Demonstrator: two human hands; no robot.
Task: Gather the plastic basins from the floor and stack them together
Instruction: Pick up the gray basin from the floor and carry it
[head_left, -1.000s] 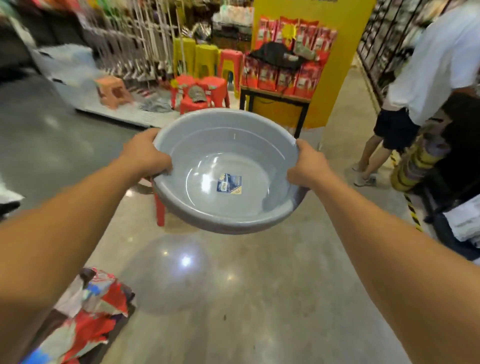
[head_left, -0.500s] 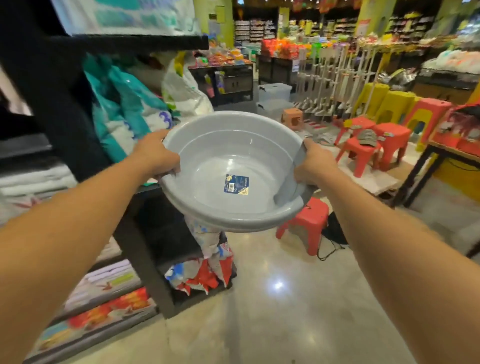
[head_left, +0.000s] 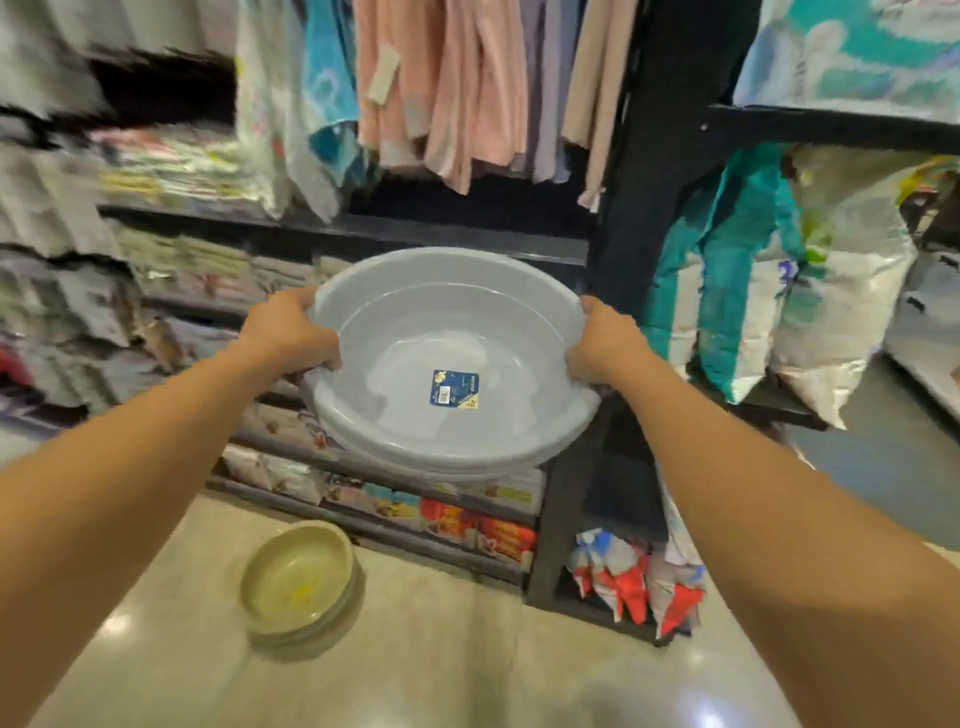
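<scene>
Bright overhead light, motion-blurred left edge

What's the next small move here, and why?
Probably lower the grey basins toward the greenish basins on the floor. The left hand and right hand both grip the grey rim, held in the air, while the greenish ones sit loose below and to the left, not yet gathered.
</scene>
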